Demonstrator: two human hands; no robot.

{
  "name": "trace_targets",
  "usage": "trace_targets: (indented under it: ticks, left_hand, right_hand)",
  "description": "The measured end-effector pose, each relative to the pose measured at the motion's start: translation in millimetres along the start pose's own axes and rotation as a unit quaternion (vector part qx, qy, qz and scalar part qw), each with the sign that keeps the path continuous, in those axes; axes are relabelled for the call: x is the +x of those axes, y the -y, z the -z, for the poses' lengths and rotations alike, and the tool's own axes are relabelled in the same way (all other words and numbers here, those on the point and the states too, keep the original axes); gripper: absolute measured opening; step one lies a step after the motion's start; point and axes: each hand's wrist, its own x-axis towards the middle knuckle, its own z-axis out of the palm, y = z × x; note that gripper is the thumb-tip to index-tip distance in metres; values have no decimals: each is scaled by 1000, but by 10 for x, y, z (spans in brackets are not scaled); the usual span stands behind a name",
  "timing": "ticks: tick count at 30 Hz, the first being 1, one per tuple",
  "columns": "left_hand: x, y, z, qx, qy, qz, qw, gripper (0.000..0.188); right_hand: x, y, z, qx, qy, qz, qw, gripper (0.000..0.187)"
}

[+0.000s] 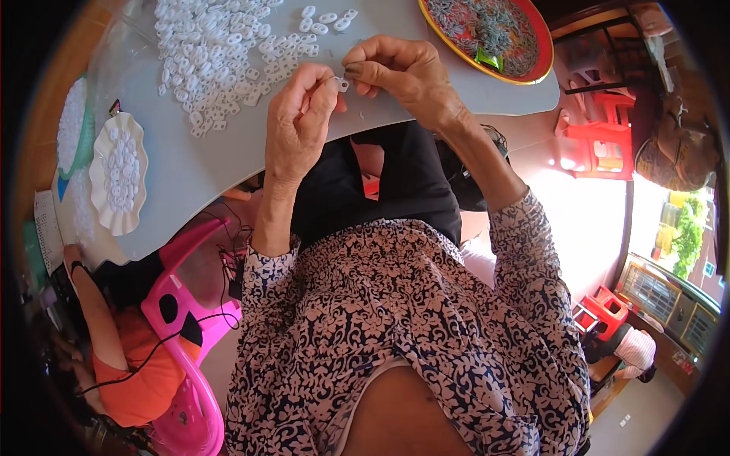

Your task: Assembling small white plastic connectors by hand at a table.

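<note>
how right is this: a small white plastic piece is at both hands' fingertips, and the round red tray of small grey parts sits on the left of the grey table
Wrong side: the head view shows the round red tray of small grey parts on the right of the grey table. The small white plastic piece stands as stated.

The small white pieces [205, 53] heaped on the table [182, 171] look like smooth, hard plastic; the tabletop itself is smooth, with a dull sheen. The red tray [544, 45] has a glossy, lacquer-like rim, and the grey parts [456, 26] in it may be metal, though they are too small to tell. A shiny green wrapper [489, 61] lies among them. The scalloped dish [122, 223] is smooth, the pink chair [201, 403] glossy plastic, the patterned shirt [365, 281] soft, creased cloth, the black trousers [418, 175] matt fabric.
</note>
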Motion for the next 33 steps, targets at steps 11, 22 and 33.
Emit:
trace_targets:
  ticks: [11,22,33]
  left_hand:
    - [-8,-7,8,-6,3,10,1000,12]
    - [1,9,26,-6,-4,21,1000,11]
    - [8,22,37,-48,40,30,998,13]
  right_hand:
    - [-17,-54,-141,44,-19,51,998,16]
    - [-41,-58,-120,-29,-14,66,997,13]
    - [-19,-42,-52,-116,4,89,989,16]
